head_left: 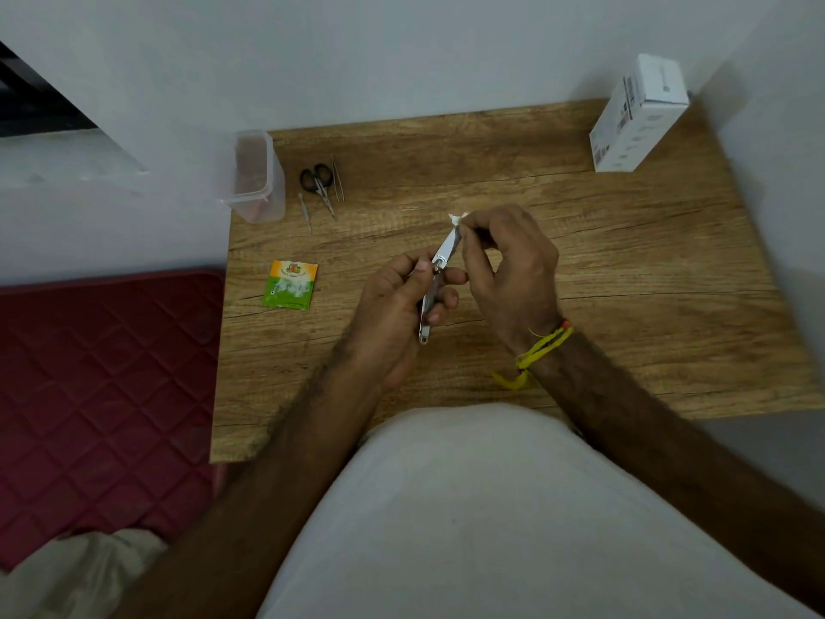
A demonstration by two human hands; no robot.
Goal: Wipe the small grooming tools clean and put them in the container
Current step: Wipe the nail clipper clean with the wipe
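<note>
Over the middle of the wooden table (625,270), my left hand (393,306) grips a metal nail clipper (439,272) with its lever swung up. My right hand (509,261) pinches a small white wipe (455,218) against the lever's upper end. Small black-handled scissors (318,180) lie at the table's far left. Tweezers (338,180) rest just right of them, and a thin metal tool (305,212) just left. A clear plastic container (252,176) stands open at the far left corner, apart from both hands.
An orange and green sachet (291,284) lies on the table left of my hands. A white carton (636,113) stands at the far right corner. A red quilted mat (102,395) is left of the table. The wall runs close behind.
</note>
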